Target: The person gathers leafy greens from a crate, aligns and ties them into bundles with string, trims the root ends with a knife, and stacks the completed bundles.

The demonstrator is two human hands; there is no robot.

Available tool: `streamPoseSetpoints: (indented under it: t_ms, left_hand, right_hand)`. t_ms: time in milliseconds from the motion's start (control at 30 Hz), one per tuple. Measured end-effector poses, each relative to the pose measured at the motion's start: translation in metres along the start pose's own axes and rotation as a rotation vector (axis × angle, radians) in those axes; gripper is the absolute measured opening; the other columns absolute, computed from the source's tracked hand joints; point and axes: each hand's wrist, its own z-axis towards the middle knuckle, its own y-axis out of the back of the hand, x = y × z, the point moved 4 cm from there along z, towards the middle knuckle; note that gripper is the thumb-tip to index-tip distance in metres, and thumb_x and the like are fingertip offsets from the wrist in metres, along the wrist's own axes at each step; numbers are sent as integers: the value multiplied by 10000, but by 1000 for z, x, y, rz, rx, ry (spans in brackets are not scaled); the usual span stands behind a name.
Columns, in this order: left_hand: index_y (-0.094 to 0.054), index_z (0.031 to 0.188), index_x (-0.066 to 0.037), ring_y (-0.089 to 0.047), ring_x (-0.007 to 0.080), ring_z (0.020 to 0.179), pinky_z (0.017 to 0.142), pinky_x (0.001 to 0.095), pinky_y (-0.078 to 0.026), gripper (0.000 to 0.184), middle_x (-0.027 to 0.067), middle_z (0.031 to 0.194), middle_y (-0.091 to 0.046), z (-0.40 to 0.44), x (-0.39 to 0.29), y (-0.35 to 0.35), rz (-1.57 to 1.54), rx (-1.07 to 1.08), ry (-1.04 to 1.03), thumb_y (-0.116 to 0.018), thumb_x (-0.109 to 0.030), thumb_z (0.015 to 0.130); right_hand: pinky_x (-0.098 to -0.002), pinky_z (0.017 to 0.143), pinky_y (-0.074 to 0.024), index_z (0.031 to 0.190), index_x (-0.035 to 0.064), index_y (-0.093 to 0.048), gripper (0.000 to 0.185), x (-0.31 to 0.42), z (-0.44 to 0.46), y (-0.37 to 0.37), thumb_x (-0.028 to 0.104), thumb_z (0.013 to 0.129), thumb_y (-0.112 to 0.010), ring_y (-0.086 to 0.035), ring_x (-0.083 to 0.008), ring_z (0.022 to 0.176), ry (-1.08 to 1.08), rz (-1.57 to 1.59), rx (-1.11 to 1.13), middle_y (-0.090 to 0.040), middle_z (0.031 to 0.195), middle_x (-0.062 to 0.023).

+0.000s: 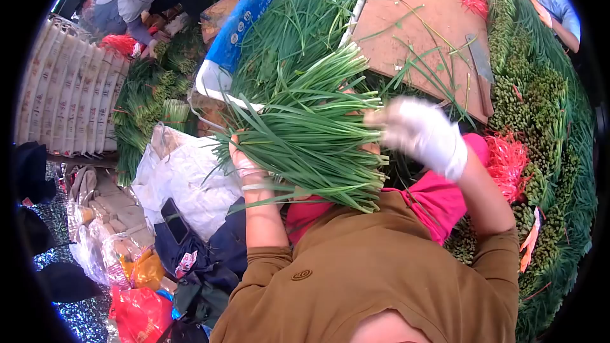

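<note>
**We held a green bunch (311, 152) crosswise over our lap**

Flat, ribbon-like leaves tapered leftward; slender, paler stems pointed right, the long axis running left to right, nearer us than the white plastic crate (216, 84). Our left hand (244, 162) gripped the leafy end; our gloved right hand (427, 136) blurred beside the stem ends, finger spread indiscernible.

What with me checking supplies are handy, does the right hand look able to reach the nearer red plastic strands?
Probably yes: the red plastic strands lie beside the right forearm, uncovered, though the blurred right hand is at the chives.
</note>
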Motion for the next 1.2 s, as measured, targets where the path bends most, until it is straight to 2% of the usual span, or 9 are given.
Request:
streamPoseSetpoints:
  t_ms: [133, 433, 600, 800, 900, 1033, 1100, 1167, 1200]
  left_hand:
    - [-637, 1020, -61, -610, 368, 1009, 922, 547, -467, 405, 167, 1104, -654, -2, 3, -2, -21, 47, 56, -457, -403, 900]
    - [-633, 924, -82, -651, 322, 827, 761, 482, -541, 325, 139, 923, -680, -19, 6, -31, 240, -163, -105, -488, -372, 899]
    - [-616, 851, -53, -644, 298, 756, 731, 463, -546, 264, 130, 830, -662, -6, 7, -10, 57, -159, -181, -541, -302, 893]
    - [-625, 875, -57, -644, 312, 824, 791, 472, -534, 259, 129, 886, -671, 2, 11, 1, -62, -92, -105, -555, -306, 880]
    - [-633, 890, -56, -643, 322, 857, 826, 483, -524, 257, 133, 920, -677, 1, 8, 5, -41, -24, -101, -568, -303, 863]
    - [-631, 907, -53, -643, 323, 855, 817, 478, -527, 286, 136, 931, -677, 4, 1, 7, -43, -2, -106, -561, -326, 859]
    - [-631, 928, -53, -643, 323, 852, 806, 472, -530, 340, 137, 938, -677, 3, -3, 7, 19, -70, -102, -546, -374, 858]
    - [-634, 956, -53, -643, 323, 850, 793, 466, -533, 410, 137, 947, -676, 1, -3, 2, 129, -181, -45, -523, -435, 856]
    - [-633, 994, -50, -643, 327, 849, 788, 463, -535, 467, 137, 952, -676, -11, 2, -14, 193, -221, -17, -499, -474, 853]
  right_hand:
    - [-386, 742, -493, 955, 85, -696, 145, -64, 45, 12, 122, 837, -622, -607, -306, 838, -70, -111, -449, -640, 844, -113]
    - [-446, 629, -478, 719, 60, -616, 207, -88, 80, -31, 237, 822, -645, -596, -346, 686, 5, -376, -172, -592, 715, -152]
    - [-449, 624, -447, 736, 47, -534, 145, -79, 28, 6, 109, 769, -661, -564, -348, 703, -61, -345, -136, -543, 708, -146]
    - [-314, 722, -550, 887, 58, -718, 161, -208, -123, 5, 163, 833, -608, -690, -253, 784, -526, -943, 893, -698, 855, -140]
    - [-264, 792, -519, 1083, 48, -671, 240, -192, -103, -7, 133, 867, -606, -663, -185, 879, -559, 150, 52, -685, 1011, -127]
    - [-252, 868, -458, 1217, 19, -578, 359, -113, -47, -74, 52, 862, -626, -549, -109, 1011, -735, 932, -69, -608, 1152, -39]
    - [-269, 768, -488, 1186, 10, -581, 335, -85, -57, -121, 64, 860, -637, -579, -111, 902, -615, 1114, -124, -638, 1041, -35]
    - [-293, 664, -505, 1083, 33, -643, 242, -89, -88, -127, 99, 851, -653, -605, -119, 749, -683, 849, 318, -660, 859, -30]
    - [-302, 625, -504, 935, 49, -663, 106, -100, -95, -113, 108, 848, -648, -603, -134, 679, -425, 425, 281, -644, 763, -38]
